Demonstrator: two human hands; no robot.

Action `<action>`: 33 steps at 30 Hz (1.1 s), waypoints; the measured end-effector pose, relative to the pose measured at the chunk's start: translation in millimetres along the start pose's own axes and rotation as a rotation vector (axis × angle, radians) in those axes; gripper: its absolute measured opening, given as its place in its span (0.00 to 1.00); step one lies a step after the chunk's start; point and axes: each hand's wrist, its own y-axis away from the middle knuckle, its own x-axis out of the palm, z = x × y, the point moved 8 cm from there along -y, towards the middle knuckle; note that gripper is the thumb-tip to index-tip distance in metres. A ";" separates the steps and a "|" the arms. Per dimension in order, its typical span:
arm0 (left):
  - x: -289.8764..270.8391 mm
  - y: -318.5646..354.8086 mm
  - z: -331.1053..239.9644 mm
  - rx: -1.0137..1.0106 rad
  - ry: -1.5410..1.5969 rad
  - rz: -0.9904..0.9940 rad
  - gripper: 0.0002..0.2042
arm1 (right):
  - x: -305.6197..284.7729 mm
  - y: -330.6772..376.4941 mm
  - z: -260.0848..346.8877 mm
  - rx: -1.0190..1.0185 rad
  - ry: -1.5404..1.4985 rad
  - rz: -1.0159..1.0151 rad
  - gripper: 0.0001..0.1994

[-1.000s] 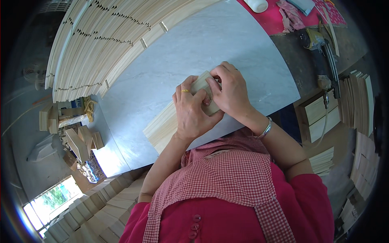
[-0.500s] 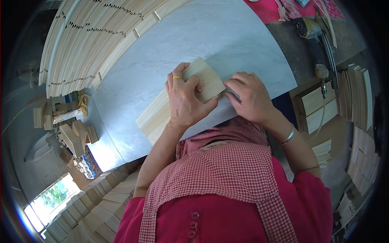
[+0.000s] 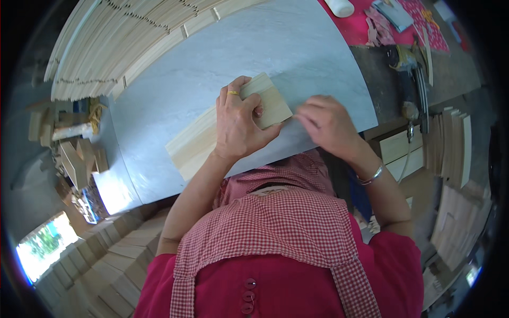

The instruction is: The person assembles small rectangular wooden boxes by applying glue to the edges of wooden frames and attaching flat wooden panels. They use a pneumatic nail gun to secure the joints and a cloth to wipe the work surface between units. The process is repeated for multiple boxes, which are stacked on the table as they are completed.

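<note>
A pale wooden board (image 3: 193, 139) lies slantwise on the grey marbled tabletop (image 3: 164, 95). My left hand (image 3: 236, 122), a ring on one finger, grips it from above. The thumb lies along the near edge and the other fingers bend over the board's face. Just off the board's right corner, my right hand (image 3: 327, 124) is closed in a pinch, thumb against forefinger. It looks slightly smeared by motion. Whatever those fingertips hold, if anything, is too small to make out.
Tight rows of thin wooden strips (image 3: 106, 50) stand at the far left. An air-powered tool (image 3: 405, 79) with a hose lies at the right, below a pink cloth (image 3: 352, 32) and a white bottle (image 3: 339, 7). Stacked boards (image 3: 450, 143) fill the right side; wood pieces (image 3: 79, 161) sit left.
My right hand has drawn slightly away from the board's corner, still pinched. My left hand keeps its grip on the board. The whole view has shifted a little.
</note>
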 end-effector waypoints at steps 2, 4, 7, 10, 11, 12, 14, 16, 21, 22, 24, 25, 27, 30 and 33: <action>-2.3 4.0 3.3 -0.018 0.004 -0.010 0.19 | -45.6 10.2 -30.2 0.061 0.174 -0.275 0.16; -4.9 7.0 3.6 -0.023 0.002 -0.012 0.20 | -103.5 33.9 -88.4 0.293 0.604 -0.410 0.25; -5.2 7.3 3.9 -0.006 0.031 -0.023 0.19 | -153.5 92.6 -177.3 0.636 0.821 -0.289 0.31; -4.2 11.9 7.7 0.008 0.016 -0.064 0.18 | -153.3 96.2 -202.6 0.834 0.718 -0.170 0.33; -3.6 12.7 8.0 0.004 0.008 -0.062 0.18 | -153.7 94.2 -207.1 0.893 0.698 -0.154 0.34; -3.4 12.5 8.2 0.007 0.002 -0.058 0.18 | -158.0 92.0 -214.3 0.892 0.693 -0.145 0.34; -3.4 13.5 8.4 0.008 0.004 -0.056 0.18 | -171.3 93.9 -232.8 0.900 0.683 -0.132 0.34; -3.2 15.1 11.5 -0.006 0.014 -0.056 0.18 | -182.8 81.1 -213.1 0.783 0.686 -0.244 0.29; -2.6 17.2 15.6 -0.019 0.034 -0.057 0.18 | -183.9 64.9 -118.4 0.967 0.264 -0.160 0.24; -1.9 17.8 16.2 -0.024 0.030 -0.049 0.19 | -174.3 60.7 -87.1 0.944 0.196 -0.149 0.21; -3.4 18.7 15.5 -0.023 0.030 -0.063 0.20 | -150.3 57.2 -30.3 0.903 0.064 -0.128 0.17; -4.5 18.8 15.3 -0.019 0.032 -0.071 0.20 | -136.8 56.7 -10.9 0.855 0.000 -0.109 0.16; -2.2 19.5 15.5 0.006 0.001 -0.098 0.21 | -111.3 53.8 18.5 0.758 -0.133 -0.072 0.14; 0.1 18.3 16.2 0.000 0.000 -0.082 0.21 | -89.8 41.2 49.4 0.577 -0.022 -0.010 0.14; 0.5 18.1 16.8 -0.019 0.005 -0.055 0.21 | -80.6 34.0 52.7 0.701 -0.036 0.069 0.15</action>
